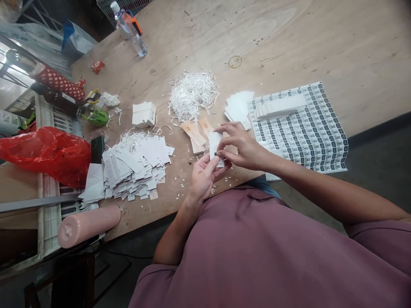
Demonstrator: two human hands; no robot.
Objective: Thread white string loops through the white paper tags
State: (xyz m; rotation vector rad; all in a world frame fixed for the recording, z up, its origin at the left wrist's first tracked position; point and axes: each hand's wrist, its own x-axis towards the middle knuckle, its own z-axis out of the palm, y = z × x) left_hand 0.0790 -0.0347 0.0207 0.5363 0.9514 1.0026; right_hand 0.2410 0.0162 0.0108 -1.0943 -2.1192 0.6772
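My left hand (204,173) grips a white card tag (215,143) by its lower end, the thumb on its face. Over the tag bends my right hand (236,143), its thumb and finger closed at a small dark label (216,154) that lies against the card's face. Whether the label is stuck down I cannot tell. Just beyond the tag are tan cards (193,133). A stack of white cards (239,107) lies above my right hand. To its right is a printed sheet (305,141) with rows of dark labels, with white strips (281,107) on it.
A heap of strung white tags (135,167) spreads on the left, near a small card stack (143,114). White strings (192,94) are piled at the centre. A pink bottle (90,224), a red plastic bag (48,154) and a clear bottle (130,32) stand or lie leftward.
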